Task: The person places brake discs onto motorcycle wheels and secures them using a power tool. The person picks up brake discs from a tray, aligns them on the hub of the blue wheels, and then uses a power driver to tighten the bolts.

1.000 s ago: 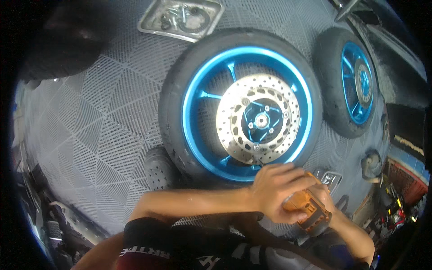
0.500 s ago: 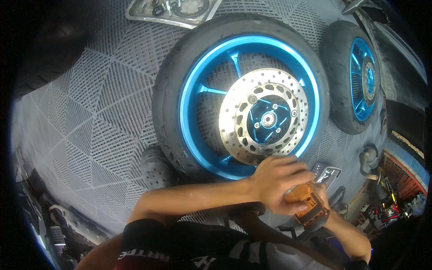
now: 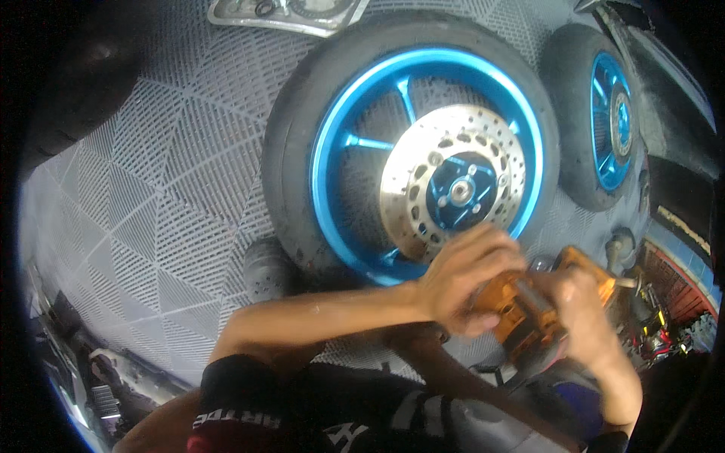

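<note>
An orange and black cordless power tool (image 3: 521,313), somewhat blurred, is held between my hands just off the near rim of a motorcycle wheel. My right hand (image 3: 578,302) wraps round its handle, and an orange end part shows beyond the fingers. With curled fingers my left hand (image 3: 472,279) grips the tool's other end; its tip is hidden. The wheel lies flat with a blue rim (image 3: 328,174), black tyre (image 3: 291,158) and silver drilled brake disc (image 3: 404,177) facing up. Several bolts sit round the dark blue hub (image 3: 461,192). My left hand covers the disc's near edge.
A second blue-rimmed wheel (image 3: 566,113) stands to the right. At the far edge is a metal tray (image 3: 325,26) with small parts. A dark perforated shoe (image 3: 268,268) is beside the tyre. Grey grid tiles (image 3: 204,166) cover the floor, and parts (image 3: 664,332) clutter the right side.
My right hand has swung up and to the right, turning the power tool so its far end shows. My left hand has risen slightly. The whole view has shifted a little.
</note>
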### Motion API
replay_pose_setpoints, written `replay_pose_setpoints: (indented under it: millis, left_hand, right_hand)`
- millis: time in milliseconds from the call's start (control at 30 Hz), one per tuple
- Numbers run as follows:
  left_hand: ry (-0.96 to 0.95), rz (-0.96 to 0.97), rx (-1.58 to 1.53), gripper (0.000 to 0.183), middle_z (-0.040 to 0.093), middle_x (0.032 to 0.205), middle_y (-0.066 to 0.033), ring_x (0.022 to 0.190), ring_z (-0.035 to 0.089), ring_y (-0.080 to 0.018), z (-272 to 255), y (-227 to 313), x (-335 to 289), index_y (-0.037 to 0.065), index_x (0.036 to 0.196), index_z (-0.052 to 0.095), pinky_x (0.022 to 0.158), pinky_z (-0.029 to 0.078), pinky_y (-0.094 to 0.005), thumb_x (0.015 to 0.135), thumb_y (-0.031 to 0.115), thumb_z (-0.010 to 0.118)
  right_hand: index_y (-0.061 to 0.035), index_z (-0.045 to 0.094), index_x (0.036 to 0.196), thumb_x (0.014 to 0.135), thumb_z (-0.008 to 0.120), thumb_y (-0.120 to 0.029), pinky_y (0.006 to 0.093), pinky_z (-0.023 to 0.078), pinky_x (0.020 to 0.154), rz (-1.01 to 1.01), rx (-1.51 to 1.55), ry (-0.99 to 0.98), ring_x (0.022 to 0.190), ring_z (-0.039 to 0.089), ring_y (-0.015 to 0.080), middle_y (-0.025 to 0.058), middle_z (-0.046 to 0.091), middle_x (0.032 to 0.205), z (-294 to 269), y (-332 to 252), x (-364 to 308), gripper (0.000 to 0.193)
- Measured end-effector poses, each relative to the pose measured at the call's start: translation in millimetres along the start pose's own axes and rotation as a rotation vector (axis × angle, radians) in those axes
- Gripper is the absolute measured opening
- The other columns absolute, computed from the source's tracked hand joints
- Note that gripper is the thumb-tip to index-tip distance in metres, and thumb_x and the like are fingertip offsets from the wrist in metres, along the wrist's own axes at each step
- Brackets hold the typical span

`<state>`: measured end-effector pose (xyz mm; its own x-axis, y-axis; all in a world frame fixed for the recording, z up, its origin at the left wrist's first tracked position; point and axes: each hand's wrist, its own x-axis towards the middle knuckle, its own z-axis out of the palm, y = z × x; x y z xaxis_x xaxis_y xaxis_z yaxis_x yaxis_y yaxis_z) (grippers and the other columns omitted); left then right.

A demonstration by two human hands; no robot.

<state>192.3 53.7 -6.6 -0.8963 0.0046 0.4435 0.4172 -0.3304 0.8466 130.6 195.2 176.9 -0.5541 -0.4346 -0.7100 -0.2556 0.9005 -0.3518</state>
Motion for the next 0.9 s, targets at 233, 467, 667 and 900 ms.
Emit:
replay_pose_setpoints:
  millis: [233,467,667,900]
  left_hand:
    - [-0.118,0.197,0.164,0.073,0.063,0.105,-0.0140,0.085,0.061,-0.0340,-7,40,25,0.002,0.114,0.068,0.068,0.049,-0.0450,0.071,0.062,0.066]
    - [-0.091,0.100,0.170,0.086,0.060,0.111,-0.0125,0.095,0.059,-0.0333,-10,41,15,0.005,0.116,0.064,0.069,0.049,-0.0447,0.055,0.064,0.078]
    - [-0.014,0.198,0.205,0.062,0.062,0.099,-0.0134,0.081,0.062,-0.0316,-5,29,13,0.002,0.106,0.067,0.061,0.050,-0.0405,0.062,0.045,0.073]
    - [0.018,0.213,0.267,0.042,0.060,0.093,-0.0129,0.080,0.060,-0.0282,-6,25,19,-0.001,0.100,0.068,0.063,0.051,-0.0358,0.070,0.030,0.069]
  right_hand:
    - [-0.0005,0.068,0.090,0.074,0.071,-0.023,0.0518,0.051,0.065,-0.189,-0.114,0.046,0.074,0.066,0.0464,0.0234,0.068,0.077,14,8,-2,0.028]
    - [0.0012,0.066,0.096,0.082,0.060,-0.011,0.0532,0.051,0.063,-0.070,-0.065,0.010,0.070,0.066,0.0468,0.0236,0.067,0.074,5,-14,1,0.020]
    - [-0.0001,0.065,0.096,0.083,0.058,-0.014,0.0505,0.051,0.061,-0.001,0.056,-0.098,0.069,0.066,0.0454,0.0226,0.066,0.074,2,-9,9,0.020]
    - [0.0015,0.064,0.088,0.076,0.063,-0.011,0.0489,0.049,0.064,0.109,0.141,-0.170,0.075,0.065,0.0444,0.0229,0.065,0.078,-4,-12,17,0.017]
